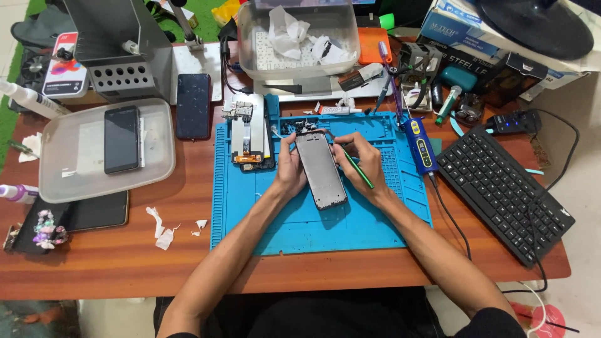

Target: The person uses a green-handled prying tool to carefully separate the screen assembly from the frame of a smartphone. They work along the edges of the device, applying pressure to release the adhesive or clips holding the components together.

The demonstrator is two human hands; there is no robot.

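Phone frame: a bare grey phone frame (321, 170) lies face up near the middle of the blue work mat (300, 231), its top end pointing toward the far edge of the counter (125, 263), its bottom end toward the person.
Left hand: the left hand (289, 168) cups the frame's left long edge, fingers closed against that side, thumb up near the top corner. It is clamped on the frame and steadies it.
Right hand: the right hand (365, 164) holds a thin green tool (357, 170) like a pen, fingers pinched together on the shaft, tip aimed at the frame's upper right corner. Whether the tip touches the frame I cannot tell.
Doing it well: as I judge it, the left hand should press the frame flat on the mat so it does not pivot, while the tool works in short, shallow strokes along the rim, not levering hard at one spot.
Risk: a slip could send the tip across the frame or into the left thumb close by.
Nearby: an opened phone body (250, 134) with exposed parts lies just beyond the left hand at the mat's far left corner; a blue handheld device (421, 147) rests at the mat's right edge; a black keyboard (504, 194) sits near the counter's right edge; a lidded tray (62, 181) holding a dark phone stands toward the left edge.
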